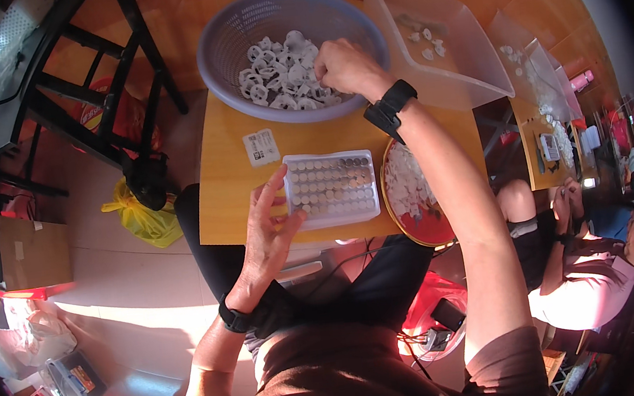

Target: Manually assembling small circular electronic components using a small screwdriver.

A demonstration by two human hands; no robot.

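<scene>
My left hand [265, 218] grips the left side of a white rectangular tray [372, 213], its index finger at the upper corner and its thumb at the lower one. Rows of small round pieces [323, 185] fill the tray, mostly pale, with some darker ones at the upper right. My right hand [349, 67] reaches into a blue-grey plastic basin [223, 91], where white ring-shaped plastic parts [283, 69] lie heaped. Its fingers are closed at the right edge of the heap, and whatever they pinch is hidden. Both wrists wear black bands.
A small white label card [261, 148] lies left of the tray. Beside my right forearm sits a round red dish [423, 221] of small white pieces. A clear bin [467, 75] holds a few white parts. A black stool [97, 82] stands left; another person [593, 284] sits right.
</scene>
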